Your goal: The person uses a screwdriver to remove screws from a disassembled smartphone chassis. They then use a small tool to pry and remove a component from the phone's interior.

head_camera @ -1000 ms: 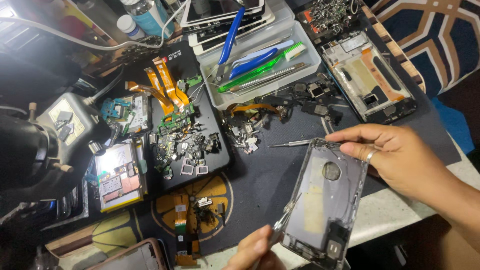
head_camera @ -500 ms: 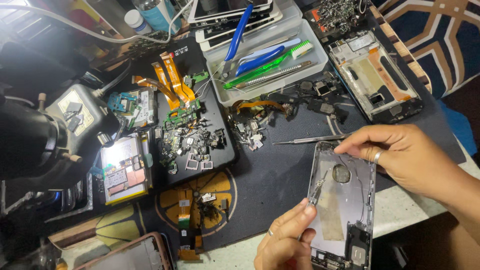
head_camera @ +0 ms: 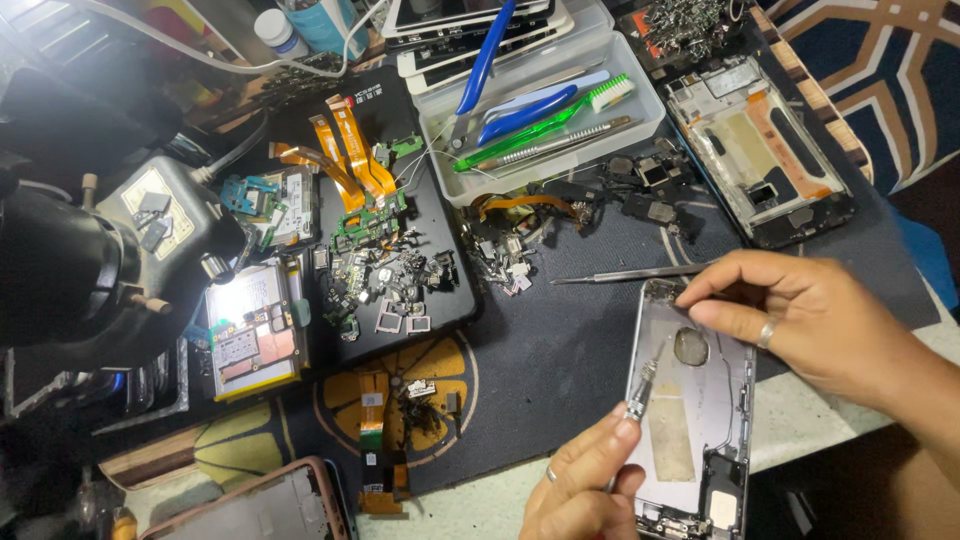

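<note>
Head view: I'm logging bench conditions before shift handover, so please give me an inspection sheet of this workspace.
Surface: dark work mat over a pale bench, crowded with parts.
Job's things: open phone housing, inside facing up; thin screwdriver tip resting in it.
Clutter: clear tool tray with blue-handled tools and a green brush; orange flex ribbons; small loose components; second gutted phone frame; tweezers.
Grippers: left hand holds the screwdriver; right hand steadies the housing's top edge.
Cables: white cable along the top left.
Surroundings: black microscope body at left; patterned cloth at top right.
</note>
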